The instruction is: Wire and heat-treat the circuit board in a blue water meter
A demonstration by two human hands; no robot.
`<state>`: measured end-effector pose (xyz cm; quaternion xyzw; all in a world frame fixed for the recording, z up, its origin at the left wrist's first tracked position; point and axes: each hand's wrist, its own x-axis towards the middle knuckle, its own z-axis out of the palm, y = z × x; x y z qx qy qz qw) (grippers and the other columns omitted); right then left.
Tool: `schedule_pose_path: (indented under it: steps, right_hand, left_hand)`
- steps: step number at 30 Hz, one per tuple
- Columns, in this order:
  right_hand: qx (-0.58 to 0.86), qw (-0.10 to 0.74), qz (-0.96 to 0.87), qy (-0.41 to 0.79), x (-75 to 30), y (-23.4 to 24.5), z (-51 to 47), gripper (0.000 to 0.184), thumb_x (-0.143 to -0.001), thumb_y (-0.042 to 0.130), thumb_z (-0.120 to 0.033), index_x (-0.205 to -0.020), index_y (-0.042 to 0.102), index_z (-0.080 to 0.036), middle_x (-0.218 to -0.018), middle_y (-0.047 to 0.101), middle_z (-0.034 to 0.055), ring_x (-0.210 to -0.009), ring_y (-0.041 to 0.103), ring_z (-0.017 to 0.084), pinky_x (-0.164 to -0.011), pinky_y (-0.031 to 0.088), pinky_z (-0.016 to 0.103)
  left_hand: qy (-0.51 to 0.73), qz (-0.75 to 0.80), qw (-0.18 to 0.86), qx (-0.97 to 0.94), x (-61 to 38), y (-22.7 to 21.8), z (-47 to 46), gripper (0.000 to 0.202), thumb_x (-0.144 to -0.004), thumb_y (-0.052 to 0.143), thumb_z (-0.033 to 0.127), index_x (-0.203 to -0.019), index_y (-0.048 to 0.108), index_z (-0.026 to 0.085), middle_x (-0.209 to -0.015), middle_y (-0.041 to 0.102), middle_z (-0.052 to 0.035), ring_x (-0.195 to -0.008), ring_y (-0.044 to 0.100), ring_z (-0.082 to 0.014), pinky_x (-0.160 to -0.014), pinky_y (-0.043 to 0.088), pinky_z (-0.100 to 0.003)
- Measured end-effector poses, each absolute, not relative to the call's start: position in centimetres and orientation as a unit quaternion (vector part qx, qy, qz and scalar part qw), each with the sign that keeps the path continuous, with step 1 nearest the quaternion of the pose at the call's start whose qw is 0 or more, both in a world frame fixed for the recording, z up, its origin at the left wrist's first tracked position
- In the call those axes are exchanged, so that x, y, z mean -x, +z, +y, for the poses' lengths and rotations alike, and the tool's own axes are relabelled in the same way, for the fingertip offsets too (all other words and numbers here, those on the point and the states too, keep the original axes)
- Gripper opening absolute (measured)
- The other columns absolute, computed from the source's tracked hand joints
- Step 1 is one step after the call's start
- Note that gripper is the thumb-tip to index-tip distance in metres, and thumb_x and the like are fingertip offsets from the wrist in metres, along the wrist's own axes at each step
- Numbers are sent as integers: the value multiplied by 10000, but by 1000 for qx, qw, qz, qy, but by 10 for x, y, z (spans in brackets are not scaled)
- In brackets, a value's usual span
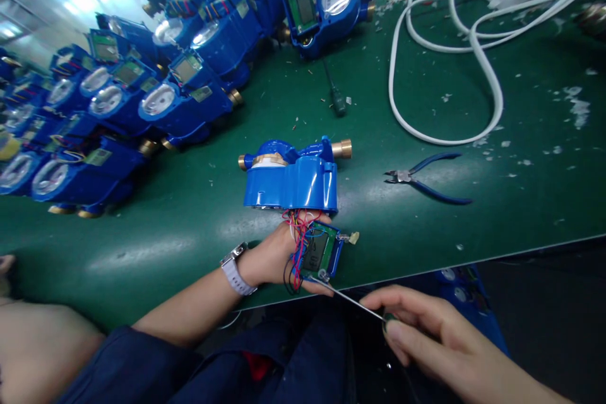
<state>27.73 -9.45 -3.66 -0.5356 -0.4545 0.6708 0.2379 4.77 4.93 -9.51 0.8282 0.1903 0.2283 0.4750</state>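
Note:
A blue water meter (290, 178) with brass end fittings lies on the green table (199, 214) near its front edge. Red and other coloured wires (298, 230) run from it to a small blue module with a green circuit board and display (319, 252). My left hand (274, 255), a white watch on its wrist, is closed on that module from underneath. My right hand (426, 331) pinches a thin screwdriver (353, 300), whose tip touches the lower corner of the module.
Many blue water meters (118, 101) are packed at the back left, one open meter (326, 0) at the back centre. Blue-handled cutters (426, 182) lie to the right. A second small screwdriver (336, 98), white cables (473, 44) and scattered scraps lie behind.

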Motion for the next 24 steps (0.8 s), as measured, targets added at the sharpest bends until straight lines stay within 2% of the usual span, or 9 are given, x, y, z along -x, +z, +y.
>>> schedule_pose_path:
  steps: [2,4,6,8,12,15,19,21,24]
  right_hand:
    - [557,234,-577,549,-286,-34,-92,254,-944,526,-326,-1151,672,-301,-971,696,16,-885,664,154,-768,547,224]
    - [536,225,-670,461,-293,-30,-88,287,-954,505,-250,-1192,636,-344,-1080,691,-27,-983,661,142,-851,537,222]
    - [499,210,-737,405,-296,-24,-81,339,-967,442,-192,-1239,592,-328,-1055,692,-32,-948,670,121,-807,544,187]
    - [468,202,-785,353,-296,-18,-73,389,-954,382,-122,-1250,572,-289,-974,691,-18,-838,680,103,-694,543,156]
    - [420,187,-856,237,-294,-11,-62,513,-831,336,18,-1213,576,-226,-848,670,1,-628,653,113,-506,493,187]
    - [395,152,-890,168,-294,-13,-63,571,-762,335,42,-1223,565,-204,-832,669,21,-600,646,159,-490,481,263]
    - [377,147,-911,77,-295,-19,-73,560,-794,289,36,-1236,560,-176,-813,672,47,-596,628,210,-499,449,338]
    - [373,151,-914,45,-294,-21,-77,550,-816,263,33,-1224,567,-176,-780,670,49,-569,615,211,-479,425,340]
    - [399,151,-902,70,-289,-23,-79,510,-866,235,19,-1180,575,-193,-740,658,27,-490,581,163,-416,388,301]
  left_hand:
    - [215,192,472,-833,-46,-95,49,831,-567,821,550,-1261,490,233,-1180,597,-118,-1125,568,-306,-1005,450,-472]
    - [197,194,475,-835,-44,-96,49,919,-551,830,549,-1315,442,215,-1240,579,-147,-1185,543,-330,-1055,408,-498]
    - [176,189,476,-841,-42,-96,49,989,-533,837,554,-1351,409,199,-1268,572,-168,-1229,519,-351,-1087,371,-521]
    - [157,171,475,-849,-42,-94,51,979,-528,838,559,-1341,428,200,-1253,588,-165,-1250,509,-356,-1102,356,-525]
    - [135,135,471,-861,-41,-87,57,946,-537,832,566,-1325,447,209,-1231,604,-152,-1250,516,-345,-1116,345,-511]
    - [126,132,478,-859,-41,-88,59,969,-540,826,575,-1345,413,227,-1221,611,-139,-1210,548,-328,-1105,364,-497]
    - [179,142,478,-848,-43,-94,56,903,-520,821,601,-1262,470,224,-1141,629,-119,-1101,596,-301,-977,470,-436]
    - [198,149,474,-845,-46,-95,54,832,-514,817,611,-1184,517,219,-1086,634,-103,-1027,613,-282,-909,495,-410]
    - [196,162,477,-841,-50,-90,52,766,-536,788,641,-1120,535,215,-1025,644,-81,-964,621,-263,-884,496,-408]
